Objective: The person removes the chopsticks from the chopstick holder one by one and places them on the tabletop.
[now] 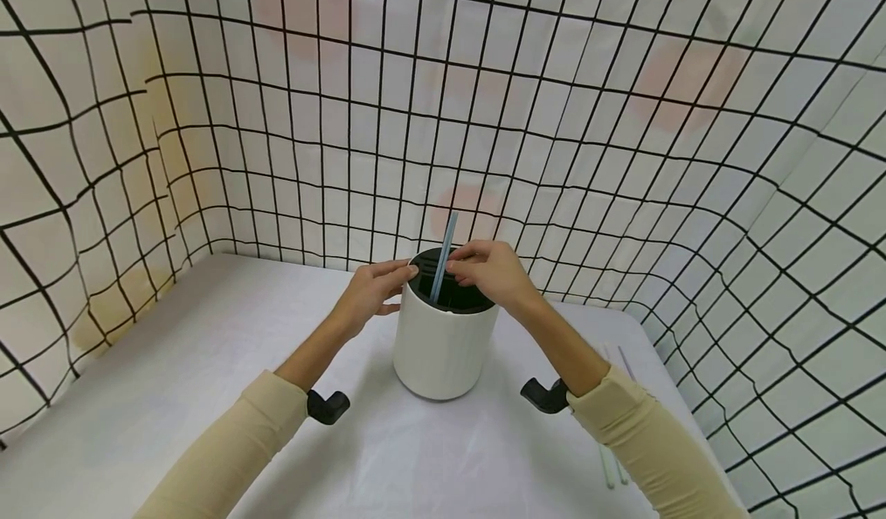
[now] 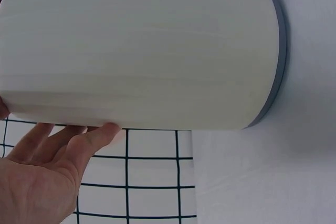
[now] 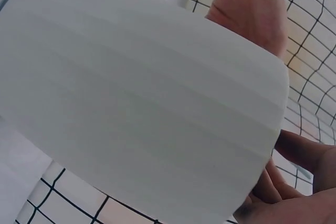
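A white cylindrical bin (image 1: 443, 350) with a black rim and dark inside stands upright on the table. My left hand (image 1: 374, 296) grips its upper left edge, thumb on the rim and fingers against the outer wall; in the left wrist view, those fingers (image 2: 79, 145) touch its side. A slim pale blue stick (image 1: 446, 246) leans in the opening, its lower end down inside the bin and its top rising above the rim. My right hand (image 1: 487, 269) pinches the stick over the right side of the opening. In the right wrist view the bin wall hides part of both hands.
Several thin sticks lie on the white table (image 1: 173, 365) at the right, including a pale green stick (image 1: 607, 465), partly covered by the right sleeve (image 1: 644, 434). Black wire mesh (image 1: 377, 150) over white cloth walls the table at the back and both sides.
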The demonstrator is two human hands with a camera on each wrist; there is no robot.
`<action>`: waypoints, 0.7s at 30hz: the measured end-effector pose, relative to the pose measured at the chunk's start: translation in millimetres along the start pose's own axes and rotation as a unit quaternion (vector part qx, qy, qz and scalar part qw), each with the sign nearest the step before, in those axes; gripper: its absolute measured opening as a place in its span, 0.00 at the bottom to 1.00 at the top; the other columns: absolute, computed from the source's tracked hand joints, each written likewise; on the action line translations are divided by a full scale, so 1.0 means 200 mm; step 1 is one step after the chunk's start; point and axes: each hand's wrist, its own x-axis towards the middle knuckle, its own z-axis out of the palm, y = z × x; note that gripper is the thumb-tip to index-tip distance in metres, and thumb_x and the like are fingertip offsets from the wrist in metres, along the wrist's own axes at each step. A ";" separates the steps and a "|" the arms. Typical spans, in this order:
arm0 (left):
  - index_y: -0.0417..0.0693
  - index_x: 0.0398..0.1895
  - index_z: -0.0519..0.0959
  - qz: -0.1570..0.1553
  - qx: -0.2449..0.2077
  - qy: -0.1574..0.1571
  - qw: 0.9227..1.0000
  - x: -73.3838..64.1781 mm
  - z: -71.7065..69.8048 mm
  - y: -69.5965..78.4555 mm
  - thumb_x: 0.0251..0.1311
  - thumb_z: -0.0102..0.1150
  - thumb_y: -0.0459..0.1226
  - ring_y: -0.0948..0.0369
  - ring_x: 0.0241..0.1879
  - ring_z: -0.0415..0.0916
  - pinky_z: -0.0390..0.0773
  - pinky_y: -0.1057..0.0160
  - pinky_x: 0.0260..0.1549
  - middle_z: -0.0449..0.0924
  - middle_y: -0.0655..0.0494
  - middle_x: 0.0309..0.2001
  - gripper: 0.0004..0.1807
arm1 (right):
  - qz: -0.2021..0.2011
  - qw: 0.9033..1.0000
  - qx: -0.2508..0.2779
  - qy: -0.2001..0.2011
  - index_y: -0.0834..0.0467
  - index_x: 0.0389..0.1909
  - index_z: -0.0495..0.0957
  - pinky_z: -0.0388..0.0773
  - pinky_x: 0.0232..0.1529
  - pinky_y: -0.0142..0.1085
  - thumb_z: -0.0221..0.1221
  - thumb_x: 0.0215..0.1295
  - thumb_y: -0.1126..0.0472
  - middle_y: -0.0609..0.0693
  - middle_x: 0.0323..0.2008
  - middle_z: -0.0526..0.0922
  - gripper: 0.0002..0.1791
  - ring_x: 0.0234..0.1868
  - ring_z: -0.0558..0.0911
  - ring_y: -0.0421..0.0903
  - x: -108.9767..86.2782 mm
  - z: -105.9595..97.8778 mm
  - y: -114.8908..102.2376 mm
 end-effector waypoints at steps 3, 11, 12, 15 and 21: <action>0.50 0.70 0.74 0.003 0.001 -0.001 1.000 0.00 0.00 0.00 0.67 0.61 0.57 0.50 0.66 0.76 0.81 0.45 0.57 0.76 0.51 0.67 0.34 | -0.001 1.000 -0.011 0.008 0.62 0.50 0.83 0.85 0.52 0.44 0.65 0.69 0.58 0.58 0.47 0.87 0.14 0.46 0.86 0.53 0.00 0.02 0.01; 0.50 0.71 0.73 0.005 0.004 -0.001 1.000 -0.01 0.00 0.00 0.67 0.60 0.57 0.50 0.66 0.76 0.81 0.46 0.57 0.76 0.51 0.68 0.34 | -0.002 0.999 -0.040 0.028 0.58 0.46 0.85 0.81 0.58 0.48 0.67 0.67 0.56 0.54 0.45 0.88 0.12 0.52 0.84 0.51 0.00 0.06 0.03; 0.50 0.71 0.73 0.004 0.004 0.000 1.000 -0.01 0.00 0.00 0.67 0.60 0.57 0.50 0.66 0.76 0.81 0.46 0.57 0.76 0.51 0.68 0.34 | -0.001 0.999 -0.041 0.030 0.57 0.46 0.85 0.81 0.58 0.48 0.67 0.67 0.56 0.54 0.44 0.88 0.11 0.52 0.84 0.51 0.01 0.06 0.03; 0.50 0.71 0.73 0.003 0.004 0.000 1.000 -0.01 0.00 0.00 0.67 0.60 0.57 0.50 0.66 0.76 0.81 0.46 0.57 0.76 0.51 0.68 0.34 | 0.001 0.999 -0.041 0.032 0.57 0.45 0.85 0.81 0.57 0.48 0.67 0.67 0.56 0.54 0.44 0.88 0.11 0.52 0.83 0.51 0.01 0.06 0.03; 0.50 0.71 0.73 0.003 0.003 -0.001 1.000 -0.01 0.01 0.01 0.67 0.60 0.56 0.51 0.66 0.76 0.81 0.46 0.57 0.76 0.51 0.68 0.34 | 0.002 0.999 -0.025 0.024 0.59 0.46 0.84 0.83 0.52 0.45 0.66 0.67 0.57 0.55 0.47 0.87 0.12 0.47 0.84 0.51 0.00 0.04 0.02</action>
